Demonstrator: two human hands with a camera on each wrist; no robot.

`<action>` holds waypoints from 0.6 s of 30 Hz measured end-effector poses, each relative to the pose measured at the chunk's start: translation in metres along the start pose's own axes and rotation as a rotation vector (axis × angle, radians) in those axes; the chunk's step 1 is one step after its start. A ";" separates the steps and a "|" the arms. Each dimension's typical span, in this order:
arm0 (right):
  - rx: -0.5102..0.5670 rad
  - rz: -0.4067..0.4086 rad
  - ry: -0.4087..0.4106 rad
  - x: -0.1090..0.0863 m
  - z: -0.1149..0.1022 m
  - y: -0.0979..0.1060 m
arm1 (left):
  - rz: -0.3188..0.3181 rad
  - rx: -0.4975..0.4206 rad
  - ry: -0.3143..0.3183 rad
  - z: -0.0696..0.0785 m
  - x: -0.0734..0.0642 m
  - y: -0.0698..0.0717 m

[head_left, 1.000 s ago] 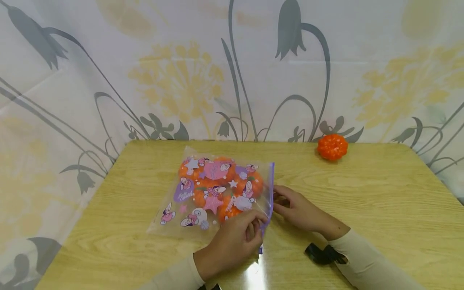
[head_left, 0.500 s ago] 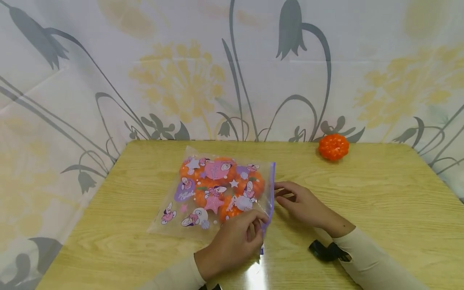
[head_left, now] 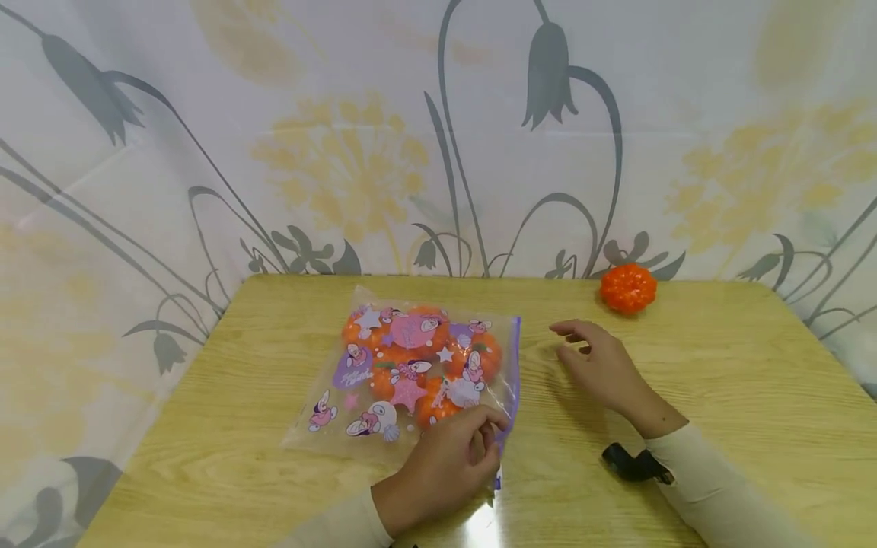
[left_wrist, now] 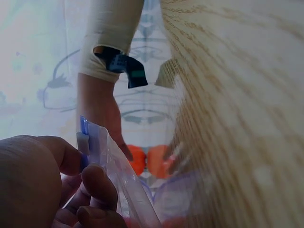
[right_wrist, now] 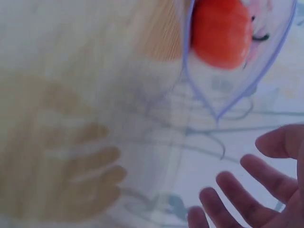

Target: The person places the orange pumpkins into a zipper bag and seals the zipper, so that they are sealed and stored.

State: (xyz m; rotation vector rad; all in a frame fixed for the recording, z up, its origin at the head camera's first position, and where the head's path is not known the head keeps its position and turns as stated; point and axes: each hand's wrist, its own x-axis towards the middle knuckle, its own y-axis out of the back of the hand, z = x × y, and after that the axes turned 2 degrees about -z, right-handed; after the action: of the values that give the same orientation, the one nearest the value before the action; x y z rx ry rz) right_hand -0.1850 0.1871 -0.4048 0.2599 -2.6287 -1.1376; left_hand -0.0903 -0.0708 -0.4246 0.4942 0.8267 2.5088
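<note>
A clear zip bag [head_left: 375,420] with pink and purple cartoon prints lies on the table, its purple zip edge [head_left: 516,358] facing right. Several orange pumpkins [head_left: 435,402] show through the plastic. My left hand [head_left: 445,466] pinches the near corner of the zip edge; the left wrist view shows the bag corner [left_wrist: 100,145] between thumb and fingers. Seen from the right wrist, the bag mouth gapes around an orange pumpkin [right_wrist: 221,35]. My right hand [head_left: 606,373] hovers right of the bag, fingers apart and holding nothing. A lone orange pumpkin [head_left: 628,288] sits beyond it.
The wood-grain table [head_left: 740,365] is glossy and reflects things on it. A flower-patterned cloth [head_left: 493,175] hangs behind its far edge and along the left side. A black wrist device [head_left: 633,463] sits on the right sleeve.
My right hand has left the bag's zip edge and moved right and away toward the lone pumpkin. My left hand keeps its pinch on the bag. The head view has tilted slightly up.
</note>
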 end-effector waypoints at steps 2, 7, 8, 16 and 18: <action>-0.071 0.050 0.002 0.006 0.005 0.012 | -0.004 -0.003 0.009 0.001 0.000 0.000; -0.313 0.188 0.040 0.020 0.022 0.032 | -0.008 0.000 0.018 0.001 -0.001 0.000; -0.367 0.207 0.041 0.023 0.025 0.035 | -0.007 0.001 0.017 0.001 -0.001 0.000; -0.634 0.161 -0.055 0.041 0.043 0.052 | 0.002 -0.014 -0.006 0.000 -0.002 -0.001; -0.663 0.126 -0.081 0.046 0.046 0.056 | 0.002 -0.014 -0.006 0.000 -0.002 -0.001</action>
State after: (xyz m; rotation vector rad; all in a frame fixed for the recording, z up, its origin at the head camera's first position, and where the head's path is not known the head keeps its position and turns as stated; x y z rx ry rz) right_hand -0.2460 0.2443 -0.3864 -0.0867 -2.1281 -1.9027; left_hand -0.0884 -0.0711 -0.4256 0.4984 0.8057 2.5124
